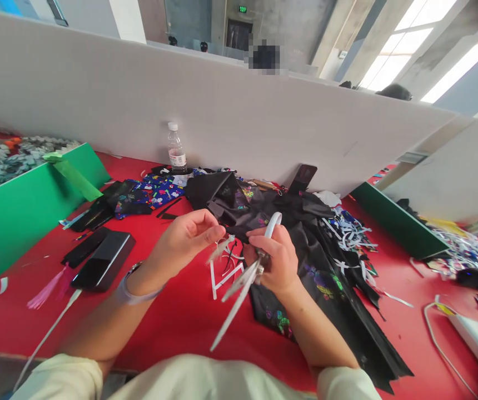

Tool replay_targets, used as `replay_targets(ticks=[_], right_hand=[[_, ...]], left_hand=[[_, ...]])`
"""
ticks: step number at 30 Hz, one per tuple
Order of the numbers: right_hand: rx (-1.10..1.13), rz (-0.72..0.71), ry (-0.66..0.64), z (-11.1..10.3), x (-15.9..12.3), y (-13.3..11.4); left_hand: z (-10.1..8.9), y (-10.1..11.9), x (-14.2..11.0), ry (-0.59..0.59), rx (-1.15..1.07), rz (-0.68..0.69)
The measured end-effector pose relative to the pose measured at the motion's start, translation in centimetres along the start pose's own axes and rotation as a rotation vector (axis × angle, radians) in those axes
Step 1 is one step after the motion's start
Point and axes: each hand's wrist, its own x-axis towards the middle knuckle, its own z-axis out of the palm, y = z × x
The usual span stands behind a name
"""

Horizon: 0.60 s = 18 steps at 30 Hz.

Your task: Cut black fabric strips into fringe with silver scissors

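My right hand (275,258) is wrapped round a pair of scissors (234,316). One white handle loop sticks up above the fingers, and the slightly parted blades point down and left toward my body. To its left, my left hand (191,236) is raised with fingers curled and thumb near the fingertips. A small pale, blurred scrap shows just under that thumb; whether the hand holds it is unclear. Below the hands lie thin white strips (214,280) on the red tabletop (172,328). Black fabric with colourful flower prints (322,283) spreads under and beyond my right hand.
A plastic bottle (177,149) and a leaning phone (303,178) stand by the white partition (222,105). At left are a black box-shaped device (104,261) with a cable, and a green divider (18,216). Strip scraps (347,230) heap at right, near another green divider (397,219).
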Motion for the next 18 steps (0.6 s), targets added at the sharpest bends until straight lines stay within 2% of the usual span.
replay_targets(ticks=[4,8,11,14,18], right_hand=[[-0.061,-0.145,0.016,0.3,0.1,0.6],[-0.117,-0.141,0.018,0.3,0.1,1.0],[-0.194,-0.117,-0.028,0.3,0.0,1.2],[-0.248,-0.167,-0.041,0.2,-0.1,1.2],[-0.16,-0.214,0.006,0.7,-0.1,1.1]], left_hand=[[0.5,-0.9,0.4,0.0,-0.188,-0.042],[1.0,-1.1,0.7,0.017,-0.312,-0.076],[1.2,-1.1,0.7,0.028,-0.359,-0.09],[1.2,-1.3,0.8,0.012,-0.375,-0.079],[1.3,-1.9,1.0,-0.059,-0.339,-0.064]])
